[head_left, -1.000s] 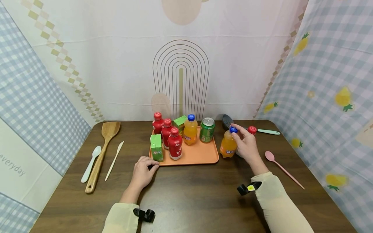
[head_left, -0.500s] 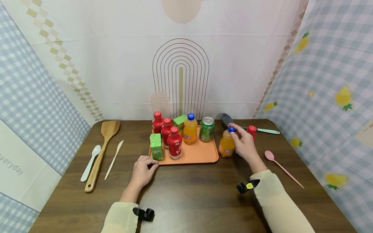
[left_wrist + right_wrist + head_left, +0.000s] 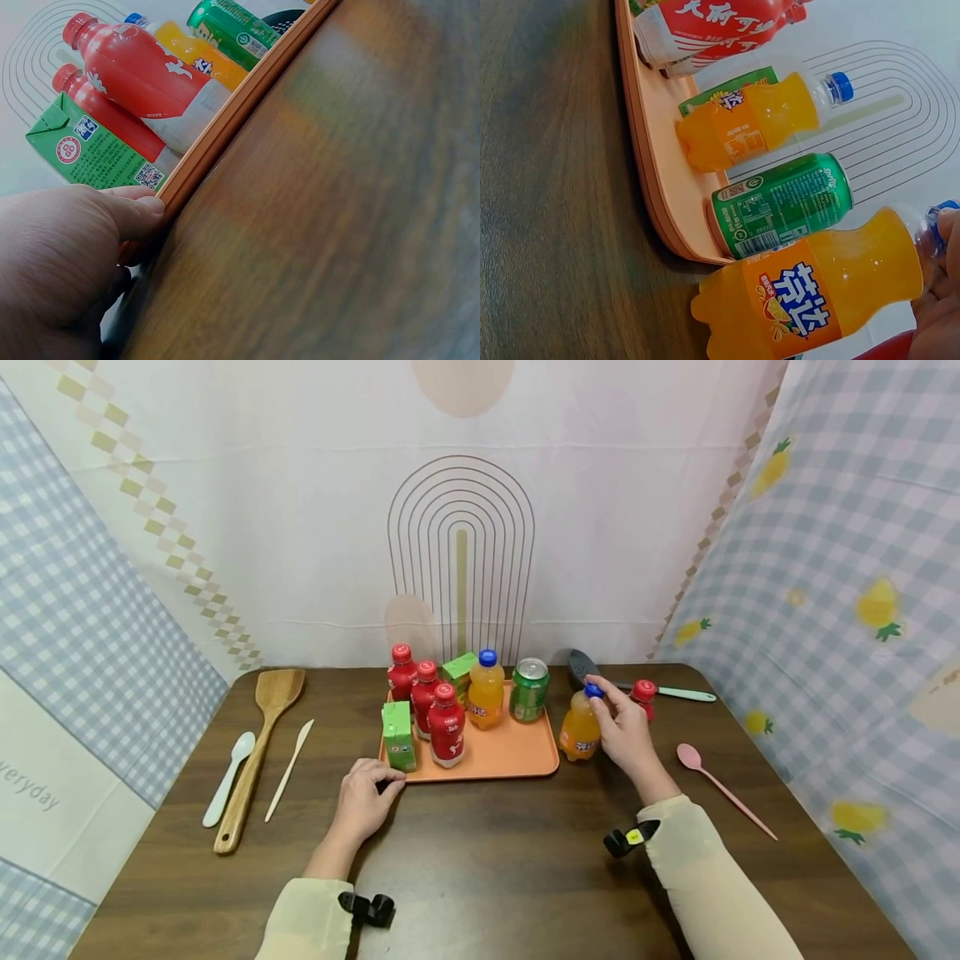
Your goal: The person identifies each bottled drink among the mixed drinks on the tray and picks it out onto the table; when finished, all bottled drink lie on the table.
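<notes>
In the head view, my left hand (image 3: 367, 799) grips the near left corner of an orange tray (image 3: 517, 760); its thumb lies on the rim in the left wrist view. The tray bears several red bottles (image 3: 447, 731), two green cartons (image 3: 398, 739), an orange soda bottle (image 3: 486, 693) and a green soda can (image 3: 529, 693). My right hand (image 3: 628, 731) pinches a second orange soda bottle (image 3: 810, 292) at its blue cap. This bottle stands upright just outside the tray's right edge, close to the can.
Behind the right hand is another red-capped bottle (image 3: 643, 697), near a dark slotted spoon (image 3: 582, 667) with a mint handle. A pink spoon (image 3: 720, 785) lies at right. At left are a wooden turner (image 3: 258, 760), a white spoon (image 3: 228, 781) and a pale knife (image 3: 289, 770).
My right hand has shifted the orange soda bottle slightly left, closer to the tray, and more of the red-capped bottle behind it shows. My left hand stays at the tray corner.
</notes>
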The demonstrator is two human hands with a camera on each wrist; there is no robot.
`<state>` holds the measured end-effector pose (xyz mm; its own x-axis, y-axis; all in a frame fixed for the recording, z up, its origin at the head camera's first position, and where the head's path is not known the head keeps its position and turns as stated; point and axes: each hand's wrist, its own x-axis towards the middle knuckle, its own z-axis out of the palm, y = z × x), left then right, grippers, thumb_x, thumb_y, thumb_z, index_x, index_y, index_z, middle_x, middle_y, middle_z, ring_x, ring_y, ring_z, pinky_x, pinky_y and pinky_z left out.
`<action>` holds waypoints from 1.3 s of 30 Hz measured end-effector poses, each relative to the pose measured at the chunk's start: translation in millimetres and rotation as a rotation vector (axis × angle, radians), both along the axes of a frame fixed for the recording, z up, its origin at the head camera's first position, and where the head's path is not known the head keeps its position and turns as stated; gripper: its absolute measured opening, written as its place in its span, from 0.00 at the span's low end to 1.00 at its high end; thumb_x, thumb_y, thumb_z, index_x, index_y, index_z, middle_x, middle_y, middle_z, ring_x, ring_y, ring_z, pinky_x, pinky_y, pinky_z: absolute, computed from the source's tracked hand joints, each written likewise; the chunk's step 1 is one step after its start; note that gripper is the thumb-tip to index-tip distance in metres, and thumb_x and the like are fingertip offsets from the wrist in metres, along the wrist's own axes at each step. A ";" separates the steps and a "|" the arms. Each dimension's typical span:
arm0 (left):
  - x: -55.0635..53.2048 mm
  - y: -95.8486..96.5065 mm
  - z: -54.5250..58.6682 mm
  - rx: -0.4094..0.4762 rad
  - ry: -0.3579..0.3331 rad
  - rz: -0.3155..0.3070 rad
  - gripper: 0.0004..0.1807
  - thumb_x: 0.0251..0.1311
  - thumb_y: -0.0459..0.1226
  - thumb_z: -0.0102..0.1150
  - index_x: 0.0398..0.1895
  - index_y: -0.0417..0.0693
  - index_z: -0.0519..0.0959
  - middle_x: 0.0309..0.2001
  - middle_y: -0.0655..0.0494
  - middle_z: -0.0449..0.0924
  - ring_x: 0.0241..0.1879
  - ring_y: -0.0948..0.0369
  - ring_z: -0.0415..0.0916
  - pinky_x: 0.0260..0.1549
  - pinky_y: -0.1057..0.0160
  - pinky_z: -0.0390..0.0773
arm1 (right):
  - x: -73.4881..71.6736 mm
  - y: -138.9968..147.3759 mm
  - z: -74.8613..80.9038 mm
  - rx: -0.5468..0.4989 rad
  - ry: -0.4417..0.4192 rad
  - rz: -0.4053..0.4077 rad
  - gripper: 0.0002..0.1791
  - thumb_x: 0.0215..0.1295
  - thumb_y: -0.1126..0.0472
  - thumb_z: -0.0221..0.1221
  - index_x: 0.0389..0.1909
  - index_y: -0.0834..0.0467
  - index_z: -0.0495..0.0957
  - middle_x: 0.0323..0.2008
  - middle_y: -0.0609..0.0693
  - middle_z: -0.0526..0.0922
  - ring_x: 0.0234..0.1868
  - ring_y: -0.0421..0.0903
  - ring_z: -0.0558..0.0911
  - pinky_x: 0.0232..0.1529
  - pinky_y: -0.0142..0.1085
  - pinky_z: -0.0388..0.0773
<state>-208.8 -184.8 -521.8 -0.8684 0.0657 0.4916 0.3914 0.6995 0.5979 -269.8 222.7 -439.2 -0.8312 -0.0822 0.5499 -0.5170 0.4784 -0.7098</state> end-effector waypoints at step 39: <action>-0.9 -0.3 -1.8 0.008 -0.016 0.013 0.05 0.48 0.30 0.73 0.25 0.50 0.86 0.30 0.62 0.82 0.39 0.58 0.75 0.42 0.56 0.73 | 13.8 -13.1 30.2 -0.090 0.009 0.059 0.19 0.66 0.72 0.55 0.58 0.69 0.73 0.61 0.65 0.71 0.63 0.60 0.69 0.61 0.27 0.65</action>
